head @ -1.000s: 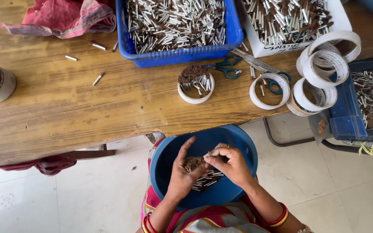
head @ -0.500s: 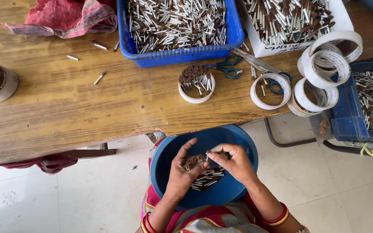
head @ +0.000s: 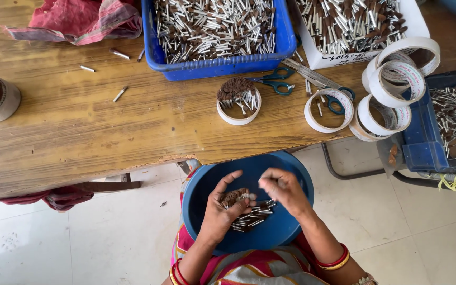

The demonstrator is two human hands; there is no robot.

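Left hand (head: 222,208): curled around a bundle of brown-tipped sticks (head: 236,197), cupped in the palm.
Right hand (head: 283,189): fingers pinched together just beside the bundle; contents unclear.
Blue basin (head: 291,221): under both hands, loose sticks (head: 252,219) inside.

A round blue bowl (head: 291,221) holds silver sticks (head: 252,219) with brown tips. The table (head: 80,137) is tan wood with a streaked grain. At its far edge sit a blue crate (head: 222,67) and a white box (head: 412,21); a red-and-pink cloth (head: 75,18) lies at the far left corner. Tape rolls (head: 391,89) are white, scissors (head: 278,84) teal-handled. Bangles (head: 336,260) are red and gold.
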